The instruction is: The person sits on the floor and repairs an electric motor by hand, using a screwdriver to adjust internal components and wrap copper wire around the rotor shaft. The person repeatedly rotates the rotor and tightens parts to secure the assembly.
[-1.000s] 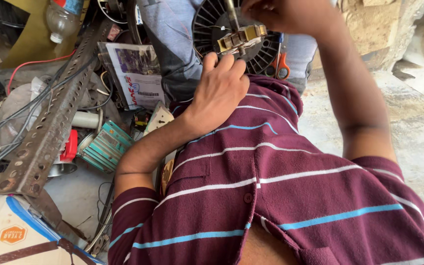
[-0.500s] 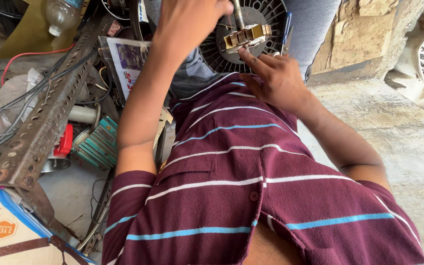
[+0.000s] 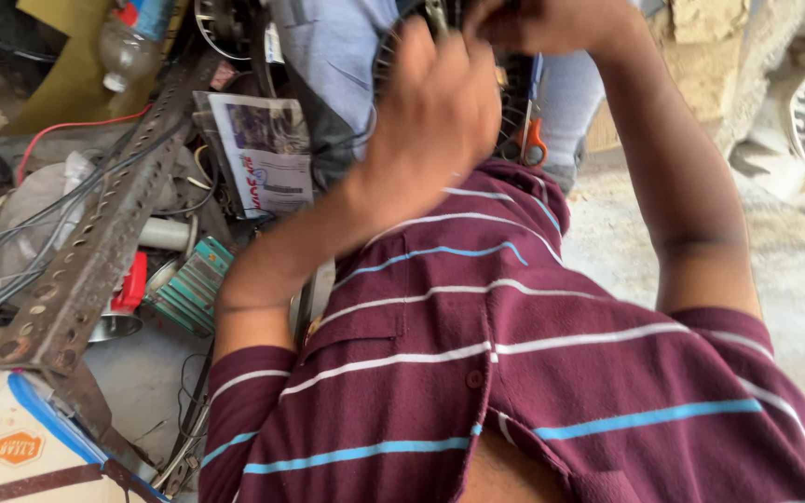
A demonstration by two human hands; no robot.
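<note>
shirt (image 3: 514,373): striped maroon, fills the view
angle bar (image 3: 95,251): perforated, lying slantwise across the clutter
fan (image 3: 514,84): top centre, mostly hidden behind hands
left hand (image 3: 435,112): fingers curled against fan, grip unclear
right hand (image 3: 552,23): closed at fan top, contents hidden

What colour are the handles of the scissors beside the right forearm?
Orange-red. The scissors show in the head view, partly hidden behind the right forearm.

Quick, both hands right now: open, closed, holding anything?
Left hand: fingers curled over the black round fan part; an actual grip cannot be told.
Right hand: closed at the top of that part; what it pinches cannot be told.
</note>
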